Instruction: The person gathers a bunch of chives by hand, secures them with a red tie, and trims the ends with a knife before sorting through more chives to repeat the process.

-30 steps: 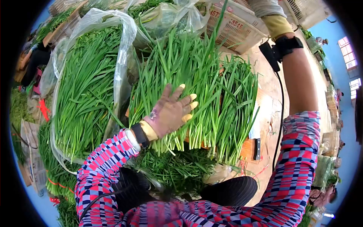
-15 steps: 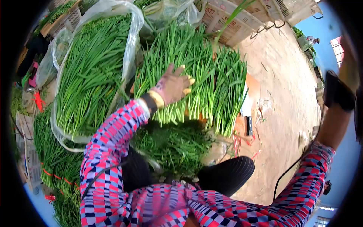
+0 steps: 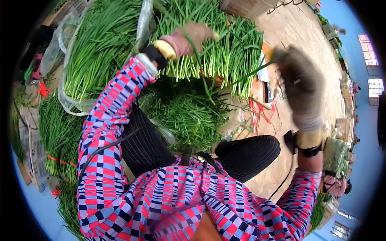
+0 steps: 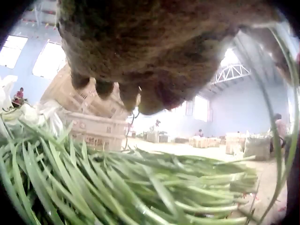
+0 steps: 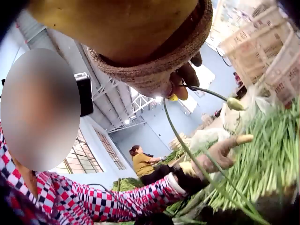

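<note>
My gloved right hand [image 3: 301,78], blurred, is raised right of a pile of garlic chives [image 3: 229,56]. Its fingers pinch a long green stalk [image 5: 171,117], which loops down in front of my left hand in the right wrist view. A pale, bud-like end [image 5: 236,104] shows on a piece beyond the right fingers. My gloved left hand [image 3: 191,38] hovers just over the chives, its index finger stretched out and the others loosely bent. In the left wrist view its dark underside hangs over the leaves [image 4: 117,183], with thin green blades [image 4: 280,140] dangling at the right.
A knife [image 3: 268,91] lies on a board right of the pile, near red strips [image 3: 257,116]. Loose green trimmings [image 3: 189,120] lie before my knees. Left stands a plastic-lined load of chives [image 3: 96,60]; crates [image 5: 255,51] stand behind. Another person [image 5: 145,164] sits farther off.
My right hand has come back from the far right toward the pile, with the long stalk trailing. The left hand has lifted from lying spread on the chives, and the head view has shifted.
</note>
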{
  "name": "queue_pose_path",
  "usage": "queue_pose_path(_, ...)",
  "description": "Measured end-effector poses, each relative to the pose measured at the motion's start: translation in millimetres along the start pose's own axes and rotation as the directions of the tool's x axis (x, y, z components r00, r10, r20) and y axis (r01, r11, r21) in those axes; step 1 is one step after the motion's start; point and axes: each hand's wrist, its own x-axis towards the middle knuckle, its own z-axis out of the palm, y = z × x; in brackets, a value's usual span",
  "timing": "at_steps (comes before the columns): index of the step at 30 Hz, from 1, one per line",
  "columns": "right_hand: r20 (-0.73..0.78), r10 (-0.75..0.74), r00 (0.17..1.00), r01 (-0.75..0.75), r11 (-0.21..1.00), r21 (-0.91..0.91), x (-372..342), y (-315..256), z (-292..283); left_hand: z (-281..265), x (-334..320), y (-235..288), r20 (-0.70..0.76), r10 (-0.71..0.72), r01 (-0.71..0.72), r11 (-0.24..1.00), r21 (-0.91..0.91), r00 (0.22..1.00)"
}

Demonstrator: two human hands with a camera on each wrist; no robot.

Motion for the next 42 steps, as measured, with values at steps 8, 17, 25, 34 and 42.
queue_pose_path(8, -0.034, 0.083, 0.996, -0.084, 0.996, -0.027, -29, 10, 64, 152, -60, 25, 0.362, 0.584, -0.487, 0.809, -0.327, 0.726)
queue_pose_path(17, -0.271, 0.412, 0.87, -0.42, 0.907, 0.03, -127, 3, 143, 247, -107, -25, 0.062, -0.104, 0.033, -0.263, -0.964, 0.993)
queue_pose_path(25, -0.088, 0.901, 0.424, -0.881, 0.433, 0.193, -197, 125, 151, 380, -124, -110, 0.164, -0.48, -0.233, -0.663, -0.711, 0.862)
queue_pose_path(34, 0.376, 0.871, 0.315, -0.912, 0.387, -0.132, -161, 45, 130, 308, -70, -109, 0.289, -0.415, 0.331, 0.895, 0.299, 0.863)
queue_pose_path(42, 0.602, 0.767, 0.222, -0.382, 0.637, -0.67, -283, 76, 349, 305, -99, -83, 0.138, -0.861, 0.062, -0.123, -0.99, 0.489)
